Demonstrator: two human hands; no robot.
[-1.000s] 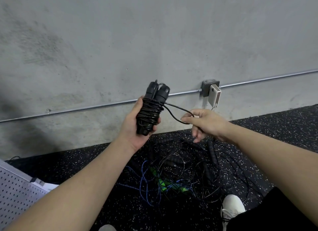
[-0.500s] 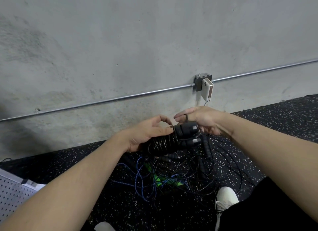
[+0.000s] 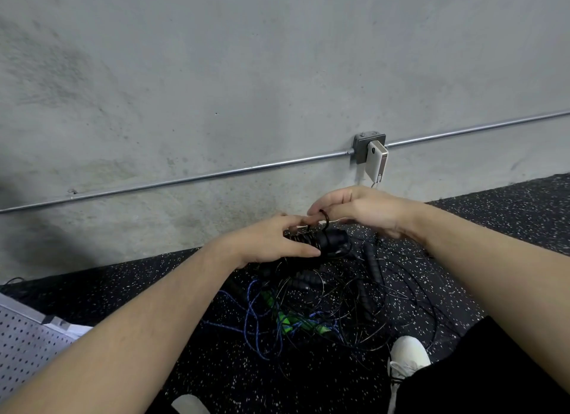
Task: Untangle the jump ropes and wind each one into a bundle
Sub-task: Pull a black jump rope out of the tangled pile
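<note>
Left hand [image 3: 271,244]: curled round the bundle [image 3: 311,244], thumb laid along its near side, fingers over the top
Right hand [image 3: 364,211]: fingers bent, a small loop [image 3: 324,215] of black cord hooked round one finger just above the bundle's handle end; how firmly it pinches, I cannot tell
Bundle: between the two hands, lying sideways, cord wound round the paired handles
Pile [image 3: 314,308]: below both hands on the floor, black, blue and green ropes tangled, none wound
Risk, loop: if the finger slips out before the end is tucked, the last turns likely spring loose
Risk, grip: a slack left hold could let the coils slide off the handle end
Risk, drop: a fallen bundle would probably snag in the pile
</note>
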